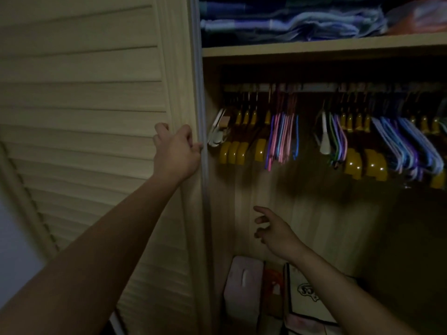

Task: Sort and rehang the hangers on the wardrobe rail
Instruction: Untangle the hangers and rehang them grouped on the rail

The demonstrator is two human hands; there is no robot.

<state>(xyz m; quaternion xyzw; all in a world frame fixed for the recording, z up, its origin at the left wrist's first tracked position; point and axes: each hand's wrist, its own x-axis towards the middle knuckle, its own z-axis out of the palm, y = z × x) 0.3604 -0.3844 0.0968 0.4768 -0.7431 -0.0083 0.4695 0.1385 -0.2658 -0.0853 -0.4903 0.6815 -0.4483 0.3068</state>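
A wardrobe rail (316, 87) runs under a shelf and carries several empty hangers. Yellow-brown wooden hangers (238, 146) hang at the left, beside thin pink and blue hangers (281, 139). More yellow hangers (367, 163) and blue and purple thin hangers (408, 146) hang at the right, with a white hanger (324, 134) between the groups. My left hand (176, 151) grips the edge of the louvred door (84, 112). My right hand (275, 230) hangs in the air below the left hangers, fingers loosely spread, holding nothing.
Folded blue cloth (290, 22) lies on the wooden shelf (314, 48) above the rail. On the wardrobe floor stand a pink box (243, 286), something red (273, 281) and a white bag with a black drawing (307, 293). The light is dim.
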